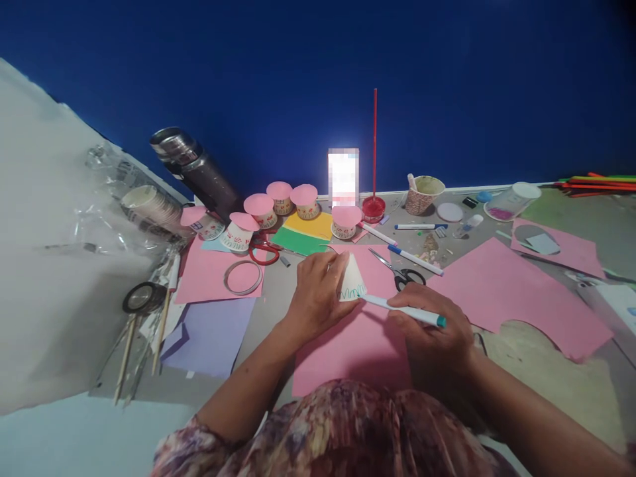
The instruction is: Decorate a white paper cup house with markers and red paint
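Observation:
My left hand [318, 291] is closed round a white paper cup [354, 281] lying on its side on a pink sheet [348, 344]. A teal zigzag line runs along the cup's rim. My right hand [432, 331] grips a white marker with a teal end [405, 310], its tip touching the cup by the zigzag. Black-handled scissors [400, 271] lie just beyond the marker.
Several pink-topped decorated cups [261, 211] stand at the back on green and yellow paper. Red scissors [263, 252], a tape ring [243, 277], more markers [415, 260], a steel flask [196, 169], a stack of cups [149, 205] and large pink sheets [501, 291] surround the work spot.

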A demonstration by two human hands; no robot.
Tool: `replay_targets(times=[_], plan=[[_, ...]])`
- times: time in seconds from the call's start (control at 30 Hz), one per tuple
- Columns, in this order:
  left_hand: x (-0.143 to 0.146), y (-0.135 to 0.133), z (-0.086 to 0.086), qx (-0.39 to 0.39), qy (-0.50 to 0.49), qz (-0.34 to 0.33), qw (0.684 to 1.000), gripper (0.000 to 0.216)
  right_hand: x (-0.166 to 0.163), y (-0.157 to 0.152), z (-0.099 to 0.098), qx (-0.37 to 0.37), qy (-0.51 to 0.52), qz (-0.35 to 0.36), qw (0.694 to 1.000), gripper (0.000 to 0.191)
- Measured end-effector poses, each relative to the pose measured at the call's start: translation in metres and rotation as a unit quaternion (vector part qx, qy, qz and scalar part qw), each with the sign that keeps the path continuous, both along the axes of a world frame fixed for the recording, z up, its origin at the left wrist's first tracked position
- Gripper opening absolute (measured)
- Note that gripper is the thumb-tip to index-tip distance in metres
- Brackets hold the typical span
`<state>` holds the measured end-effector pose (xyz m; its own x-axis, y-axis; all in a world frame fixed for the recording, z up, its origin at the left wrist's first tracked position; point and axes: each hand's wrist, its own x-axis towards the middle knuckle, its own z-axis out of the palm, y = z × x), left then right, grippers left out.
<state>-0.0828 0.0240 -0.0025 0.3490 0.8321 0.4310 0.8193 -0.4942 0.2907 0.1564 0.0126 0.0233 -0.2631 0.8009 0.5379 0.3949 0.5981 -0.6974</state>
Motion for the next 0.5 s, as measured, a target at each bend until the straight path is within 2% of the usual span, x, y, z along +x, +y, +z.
replay_targets(times=[0.5], plan=[[0.001,-0.0008,-0.0005,0.002,-0.031,-0.006,1.0,0.08,0.003,0.0027,-0.0066,-0.014,-0.001,0.005,1.0,0.01]])
